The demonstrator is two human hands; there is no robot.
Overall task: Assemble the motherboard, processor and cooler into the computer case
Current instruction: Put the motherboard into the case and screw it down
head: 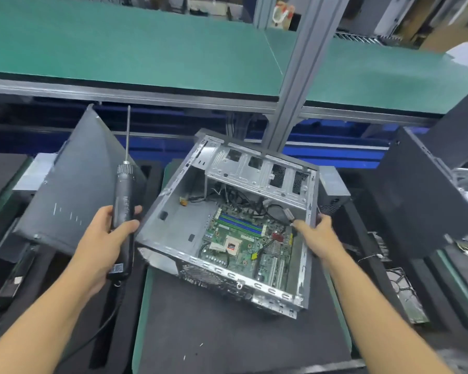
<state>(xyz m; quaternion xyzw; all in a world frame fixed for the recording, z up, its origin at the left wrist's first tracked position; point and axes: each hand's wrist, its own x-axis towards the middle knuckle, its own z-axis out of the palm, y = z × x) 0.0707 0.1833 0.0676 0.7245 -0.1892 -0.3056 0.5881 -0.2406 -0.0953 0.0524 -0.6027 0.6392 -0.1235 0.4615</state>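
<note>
At the far left one dark side panel (pixel 73 190) is leaning upright, apart from the work. Just right of it the left hand (pixel 106 233) is gripping one electric driver (pixel 123 211), fingers wrapped round its black body; the tool's long axis is running away from the person, with the bit pointing up and off toward the shelf, not at the work. Directly right of that hand, almost touching it, one open case (pixel 168 225) is lying open side up and skewed on the dark mat (pixel 227 333) covering the bench. One board (pixel 243 238) is sitting inside the case, in its right half, so it is lying to the right of the driver and below it. Its one socket (pixel 230 245) is showing bare, with no cooler over it; whether a processor is seated I cannot tell. The right hand (pixel 316 233) is holding the case by its right wall, fingers curled over the rim, so it is the hand nearer the board. For screwing the board down, the driver would probably need tipping over and bringing rightward. Farther right a second dark case (pixel 422 190) is standing, well apart.
</note>
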